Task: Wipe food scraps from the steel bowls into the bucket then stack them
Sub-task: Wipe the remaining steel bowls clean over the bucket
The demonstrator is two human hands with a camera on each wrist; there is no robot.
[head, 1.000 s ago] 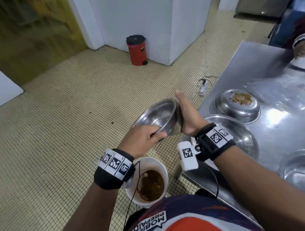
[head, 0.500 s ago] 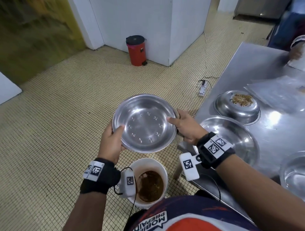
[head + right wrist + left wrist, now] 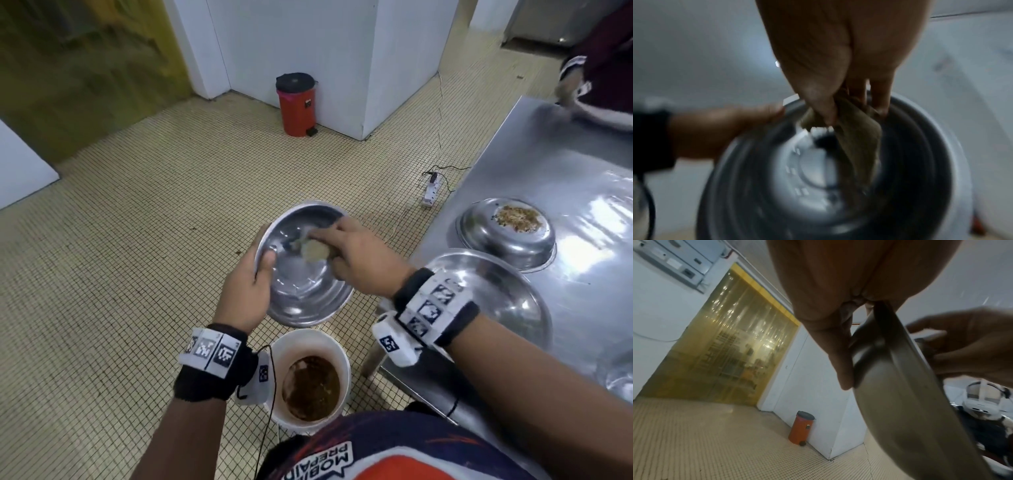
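A steel bowl (image 3: 301, 284) hangs tilted above the white bucket (image 3: 310, 378), which holds brown scraps. My left hand (image 3: 251, 284) grips the bowl's left rim, thumb inside; the left wrist view shows the fingers against the bowl's underside (image 3: 900, 402). My right hand (image 3: 346, 253) is inside the bowl, pinching a beige cloth (image 3: 313, 253) against its inner wall. In the right wrist view the cloth (image 3: 855, 138) hangs from my right fingertips over the bowl's bottom (image 3: 818, 178). On the steel table (image 3: 565, 178) sit an upturned bowl (image 3: 507, 236) with food scraps on top and a large bowl (image 3: 496, 294).
A red pedal bin (image 3: 296, 104) stands by the white wall across the tiled floor. A power strip with cable (image 3: 431, 186) lies on the floor near the table edge. Another person's arm (image 3: 596, 75) is at the table's far end. Another bowl's rim (image 3: 620, 380) shows at right.
The bowl has tilted back over the bucket. My right hand left the rim and went inside the bowl with the cloth. My left hand keeps its grip on the left rim.
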